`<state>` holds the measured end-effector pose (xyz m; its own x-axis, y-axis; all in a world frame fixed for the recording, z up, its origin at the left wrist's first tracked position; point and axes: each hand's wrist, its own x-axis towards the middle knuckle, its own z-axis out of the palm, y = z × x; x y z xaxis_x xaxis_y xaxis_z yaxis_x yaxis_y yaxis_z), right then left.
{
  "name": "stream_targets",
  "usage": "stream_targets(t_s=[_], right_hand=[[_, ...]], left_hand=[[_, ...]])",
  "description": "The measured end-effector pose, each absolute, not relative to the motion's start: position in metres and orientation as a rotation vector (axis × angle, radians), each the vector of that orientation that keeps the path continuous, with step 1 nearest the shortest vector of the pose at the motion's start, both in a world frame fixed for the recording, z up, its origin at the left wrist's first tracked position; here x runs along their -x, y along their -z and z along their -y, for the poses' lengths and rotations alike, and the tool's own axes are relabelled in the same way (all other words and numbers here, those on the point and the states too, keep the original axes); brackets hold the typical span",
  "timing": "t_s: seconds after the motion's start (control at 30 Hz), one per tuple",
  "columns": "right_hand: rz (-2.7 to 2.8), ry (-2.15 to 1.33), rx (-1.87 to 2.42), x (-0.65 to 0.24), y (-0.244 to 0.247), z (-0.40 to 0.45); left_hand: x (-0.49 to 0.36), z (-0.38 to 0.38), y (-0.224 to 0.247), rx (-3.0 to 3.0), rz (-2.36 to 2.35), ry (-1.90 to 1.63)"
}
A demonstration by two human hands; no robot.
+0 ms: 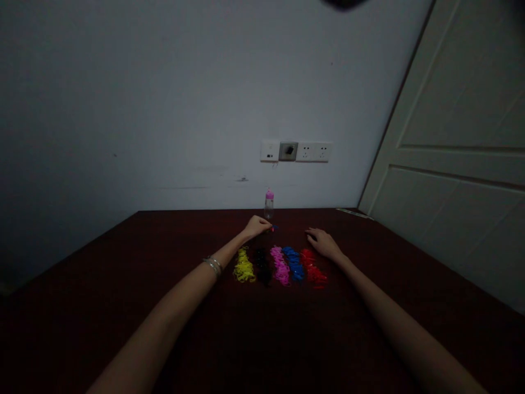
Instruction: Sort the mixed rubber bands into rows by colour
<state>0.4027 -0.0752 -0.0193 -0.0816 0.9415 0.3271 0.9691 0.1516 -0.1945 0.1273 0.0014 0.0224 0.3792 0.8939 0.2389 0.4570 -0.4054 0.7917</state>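
Note:
My left hand (257,225), a bracelet at its wrist, reaches past the heaps with thumb and fingertips pinched together. Small blue and pink rubber bands (274,227) show at those fingertips; their detail is too small to make out. Resting palm down on the table is my right hand (322,242), fingers loosely stretched, just beyond the red rubber bands (314,268). From left to right between my arms lie heaps of yellow rubber bands (244,267), black rubber bands (263,266), pink rubber bands (280,266) and blue rubber bands (293,264), then the red ones.
A small baby bottle (269,204) with a pink top stands upright behind my left hand. The dark red table (197,339) meets a wall with sockets (305,152). On the right is a pale panelled door (451,158); a thin flat strip (355,213) lies near the back right corner.

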Motion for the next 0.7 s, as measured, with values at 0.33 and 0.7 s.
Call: stream_targets(t_s=[0.33,0.7], right_hand=[[2.066,0.106,1.811,-0.406,0.020,0.075],[2.060,0.090,1.805,-0.404,0.018,0.078]], left_hand=[[-0.023,-0.030,-0.005,-1.671,-1.501,-1.290],[-0.014,-0.027,0.006,-1.637,-1.428,-1.322]])
